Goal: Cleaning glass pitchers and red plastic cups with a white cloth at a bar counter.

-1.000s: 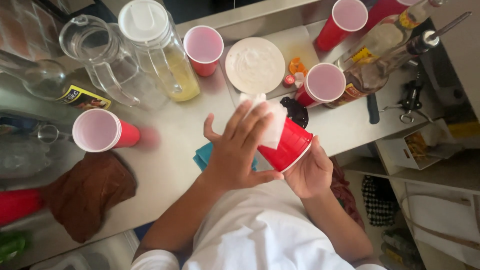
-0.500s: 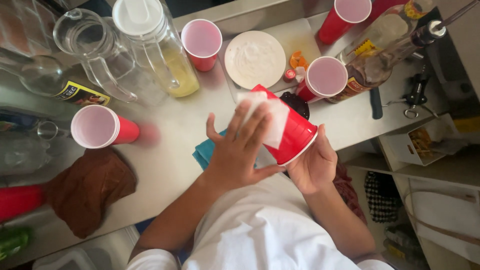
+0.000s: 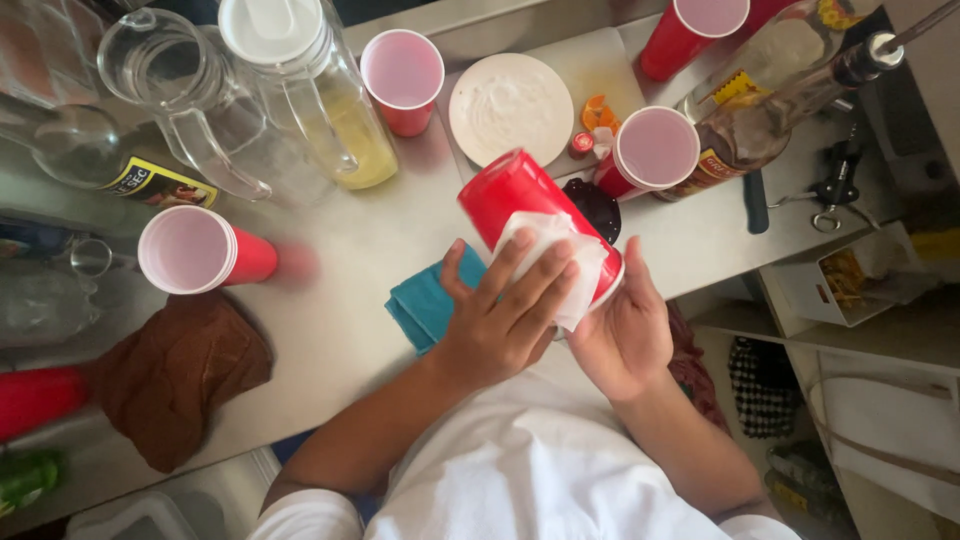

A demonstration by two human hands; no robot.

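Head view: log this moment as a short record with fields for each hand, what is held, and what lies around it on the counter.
left hand: presses a white tissue against the side of the red cup
right hand: grips the red cup at its rim end
red cup: tilted, lifted off the counter, base pointing away from the person
nearby: teal cloth beside the left hand; brown cloth further left; white plate beyond the cup
also there: other red cups standing upright, a lidded pitcher of yellow liquid
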